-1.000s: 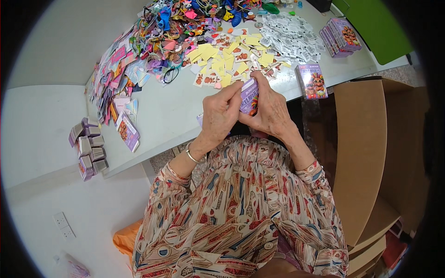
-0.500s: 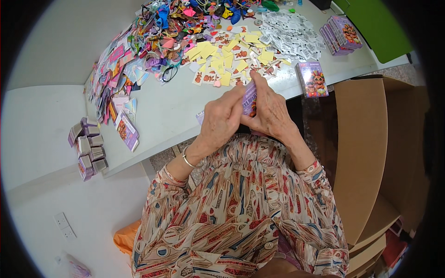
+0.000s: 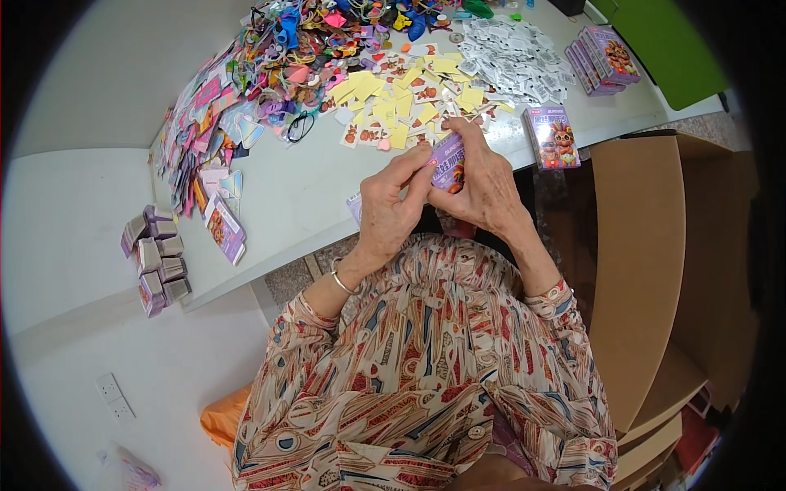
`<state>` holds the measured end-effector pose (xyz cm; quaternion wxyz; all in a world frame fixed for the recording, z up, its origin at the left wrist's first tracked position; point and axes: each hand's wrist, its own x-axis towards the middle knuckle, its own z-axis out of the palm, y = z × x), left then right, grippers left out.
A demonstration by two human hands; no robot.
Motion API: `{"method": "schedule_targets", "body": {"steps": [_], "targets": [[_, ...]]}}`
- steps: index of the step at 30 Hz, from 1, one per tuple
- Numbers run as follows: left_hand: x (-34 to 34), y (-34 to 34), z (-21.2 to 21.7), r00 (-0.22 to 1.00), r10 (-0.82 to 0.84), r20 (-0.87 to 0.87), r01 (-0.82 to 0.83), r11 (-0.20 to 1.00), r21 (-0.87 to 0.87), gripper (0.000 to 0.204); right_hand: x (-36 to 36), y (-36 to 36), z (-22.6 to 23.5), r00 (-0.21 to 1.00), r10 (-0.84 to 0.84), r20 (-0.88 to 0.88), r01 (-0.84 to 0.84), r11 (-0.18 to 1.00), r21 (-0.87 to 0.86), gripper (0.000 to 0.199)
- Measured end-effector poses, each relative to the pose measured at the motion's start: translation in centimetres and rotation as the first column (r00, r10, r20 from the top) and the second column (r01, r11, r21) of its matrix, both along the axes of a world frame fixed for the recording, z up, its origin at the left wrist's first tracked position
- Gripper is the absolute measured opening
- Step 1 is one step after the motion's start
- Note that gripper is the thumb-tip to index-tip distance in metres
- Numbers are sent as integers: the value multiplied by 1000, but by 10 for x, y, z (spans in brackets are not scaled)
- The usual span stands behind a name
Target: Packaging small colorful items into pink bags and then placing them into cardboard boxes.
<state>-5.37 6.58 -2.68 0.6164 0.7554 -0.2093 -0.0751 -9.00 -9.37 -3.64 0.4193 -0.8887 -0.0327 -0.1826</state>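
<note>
A small purple card box (image 3: 449, 164) with cartoon print is held between my two hands above the table's front edge. My left hand (image 3: 395, 195) closes on its left end, thumb and fingertips at the top corner. My right hand (image 3: 483, 182) grips the right side, its index finger bent over the upper edge and the thumb underneath. Part of the box is hidden behind my fingers. Just left of my left hand a pale purple printed piece (image 3: 354, 206) shows at the table edge. Beyond the box lie scattered yellow slips (image 3: 403, 110) and small picture cards (image 3: 370, 136).
A similar purple box (image 3: 552, 139) stands to the right, with stacked boxes (image 3: 603, 61) behind. Small white packets (image 3: 516, 61), colourful trinkets (image 3: 303, 61) and flat cards (image 3: 192, 135) form piles. More purple boxes (image 3: 155, 262) sit at left. A large open carton (image 3: 639, 278) stands at right.
The box has turned so more of its printed front faces up. My right hand has shifted slightly right, and its index finger now bends over the box's top edge.
</note>
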Motion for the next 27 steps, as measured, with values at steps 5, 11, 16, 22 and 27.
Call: {"method": "schedule_targets", "body": {"steps": [5, 11, 16, 22, 27], "targets": [[12, 0, -9, 992, -84, 93, 84, 996, 5, 21, -2, -1, -5, 997, -55, -58, 54, 998, -29, 75], [33, -29, 27, 909, -215, -356, 168, 973, -160, 20, -7, -19, 18, 981, -167, -102, 162, 985, -64, 94], [58, -49, 37, 884, -254, -392, 225, 967, -118, 19, -23, -59, 27, 883, -442, 156, 467, 861, -201, 104], [57, -122, 25, 857, -414, -306, 373, 909, -186, 18, -43, -103, 8, 765, -602, -228, 612, 790, -33, 80], [75, -163, -23, 898, -417, -140, 425, 905, 25, 22, -40, -90, 2, 796, -596, -108, 553, 788, -271, 81]]}}
